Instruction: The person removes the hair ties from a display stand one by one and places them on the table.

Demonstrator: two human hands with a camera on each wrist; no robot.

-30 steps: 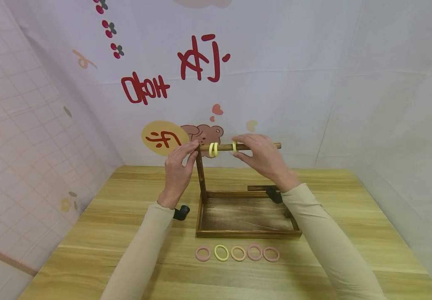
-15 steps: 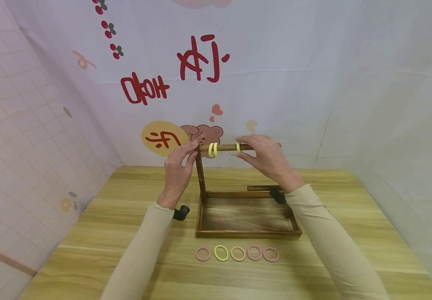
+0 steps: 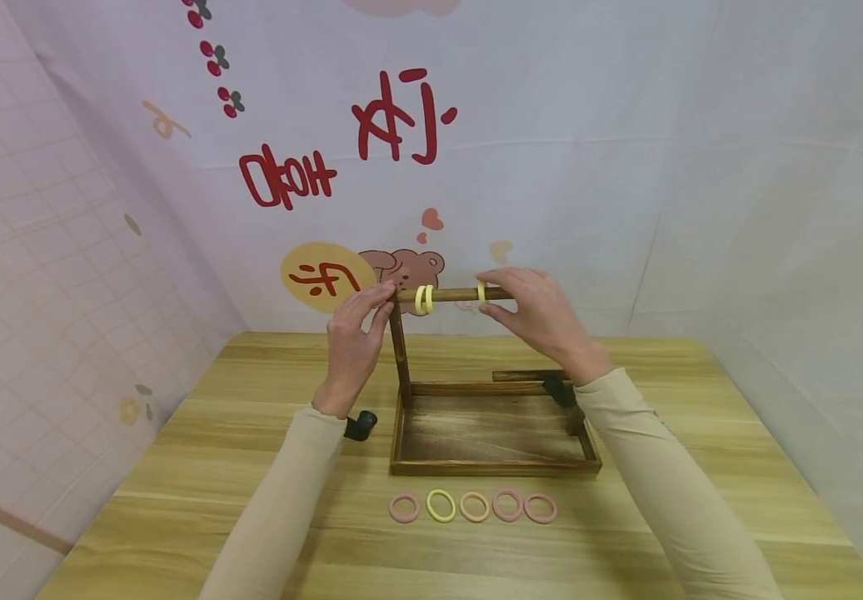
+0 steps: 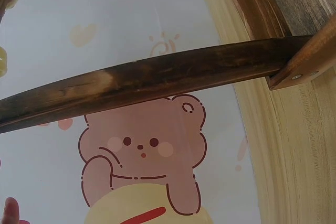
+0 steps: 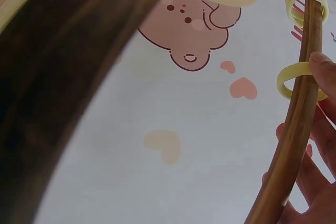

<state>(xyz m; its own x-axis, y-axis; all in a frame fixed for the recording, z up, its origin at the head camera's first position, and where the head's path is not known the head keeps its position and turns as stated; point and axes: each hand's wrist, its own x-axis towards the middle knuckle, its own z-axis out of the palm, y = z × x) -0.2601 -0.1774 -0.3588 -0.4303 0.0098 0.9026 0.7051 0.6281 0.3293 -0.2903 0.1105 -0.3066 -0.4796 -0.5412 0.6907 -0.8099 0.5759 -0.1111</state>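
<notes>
The left hand (image 3: 352,337) pinches the top of the wooden post (image 3: 401,354), where the horizontal wooden rod (image 3: 454,295) meets it. From these fingertips the rod's long axis runs rightward until the right hand hides its far end. Two yellow rings (image 3: 428,300) hang around the rod, nearer the left hand. Farther right, a single yellow ring (image 3: 481,292) encircles the rod, its plane across the axis, pinched between thumb and fingers of the right hand (image 3: 544,317).
</notes>
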